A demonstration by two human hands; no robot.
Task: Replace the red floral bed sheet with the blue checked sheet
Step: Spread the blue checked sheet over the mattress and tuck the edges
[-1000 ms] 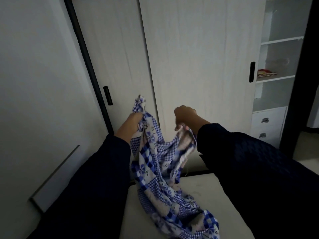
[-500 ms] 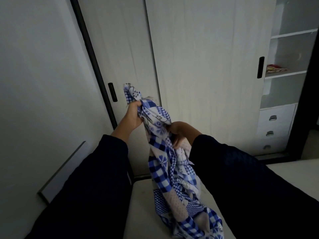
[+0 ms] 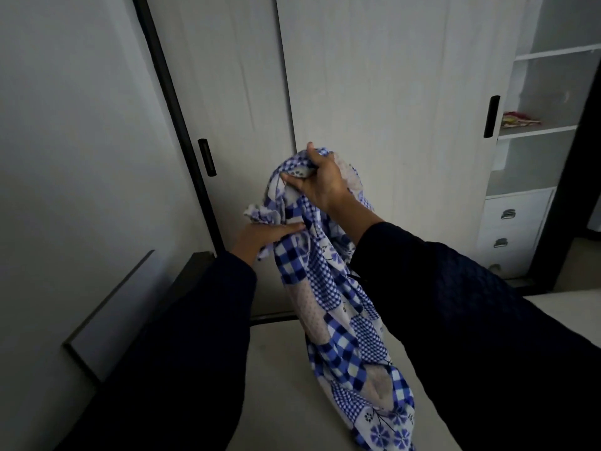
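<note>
Two grips | right hand (image 3: 320,183) clutches sheet (image 3: 328,307) top | left hand (image 3: 260,236) holds lower fold | risk: bunched cloth may tangle when spread

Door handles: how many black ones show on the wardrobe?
2: left handle on the left door by the dark frame; right handle on the right door's edge beside the shelves.

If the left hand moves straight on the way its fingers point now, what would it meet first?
The left hand points right, so it would push first into the blue checked sheet hanging from the right hand; its fingertips seem to touch the folds now.
</note>
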